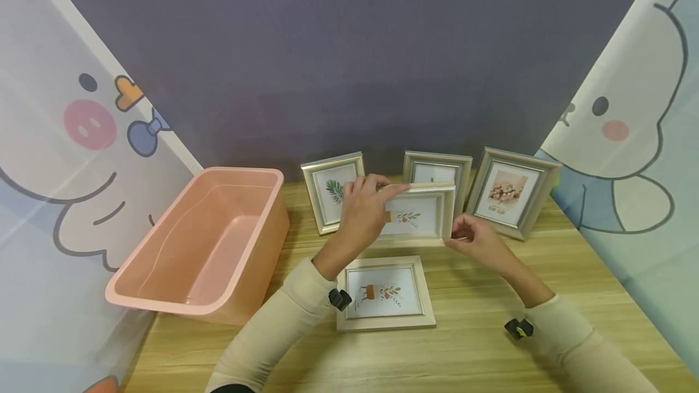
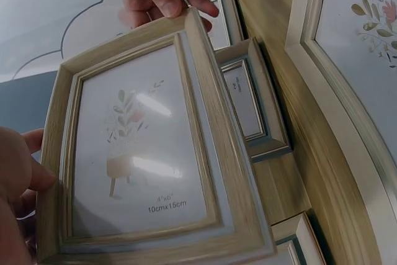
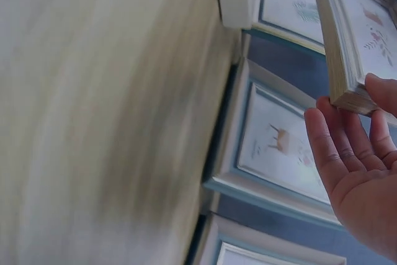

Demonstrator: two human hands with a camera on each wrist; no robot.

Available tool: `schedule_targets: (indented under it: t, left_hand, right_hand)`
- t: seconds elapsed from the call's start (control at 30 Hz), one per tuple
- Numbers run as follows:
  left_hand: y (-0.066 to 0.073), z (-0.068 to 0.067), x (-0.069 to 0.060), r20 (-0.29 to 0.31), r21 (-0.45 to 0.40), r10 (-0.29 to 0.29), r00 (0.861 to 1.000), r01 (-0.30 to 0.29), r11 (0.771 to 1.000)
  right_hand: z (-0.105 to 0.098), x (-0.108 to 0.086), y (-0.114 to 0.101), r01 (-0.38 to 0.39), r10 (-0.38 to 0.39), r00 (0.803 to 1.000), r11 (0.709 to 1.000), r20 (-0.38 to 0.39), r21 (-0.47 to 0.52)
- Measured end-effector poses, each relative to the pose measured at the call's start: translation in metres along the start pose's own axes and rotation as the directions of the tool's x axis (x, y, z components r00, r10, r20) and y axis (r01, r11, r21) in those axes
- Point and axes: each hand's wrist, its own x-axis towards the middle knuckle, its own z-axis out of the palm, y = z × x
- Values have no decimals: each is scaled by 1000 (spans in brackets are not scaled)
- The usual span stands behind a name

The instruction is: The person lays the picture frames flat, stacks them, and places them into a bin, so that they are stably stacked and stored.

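Both hands hold a light wood picture frame (image 1: 446, 214) with a plant print above the table. The left hand (image 1: 363, 208) grips its top edge, thumb and fingers on the rim; in the left wrist view this hand (image 2: 18, 190) is at the frame's side. The right hand (image 1: 480, 244) pinches the lower right corner. In the right wrist view, the thumb and fingertips of the right hand (image 3: 366, 166) touch the corner of the held frame (image 3: 338, 48). A similar pale frame (image 1: 426, 293) lies flat on the table just in front, picture side up.
Behind the held frame stand a leaf-print frame (image 1: 311, 190), a partly hidden frame (image 1: 464, 168) and a frame with a flower print (image 1: 475, 190) at the right. A deep pink tub (image 1: 273, 217) sits on the left of the wooden table (image 1: 469, 344), before a dark back panel (image 1: 349, 65).
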Motion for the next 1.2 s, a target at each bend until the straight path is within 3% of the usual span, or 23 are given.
schedule_targets:
  t: [0.33, 0.63, 0.9, 1.2]
  left_hand:
    - [-4, 1, -5, -1, 54, 29, 1000, -29, 998]
    - [-5, 0, -7, -14, 70, 39, 999, -38, 997]
    - [-6, 3, -9, -12, 70, 46, 999, -45, 997]
    - [-6, 6, -10, -17, 70, 38, 999, -36, 997]
  right_hand:
    - [14, 1, -1, 27, -27, 1000, 999, 5, 30]
    - [13, 5, -8, 96, -89, 993, 992, -83, 86]
    - [7, 12, -14, 227, -198, 967, 954, -158, 196]
    - [2, 16, -24, 308, -285, 943, 944, -173, 121]
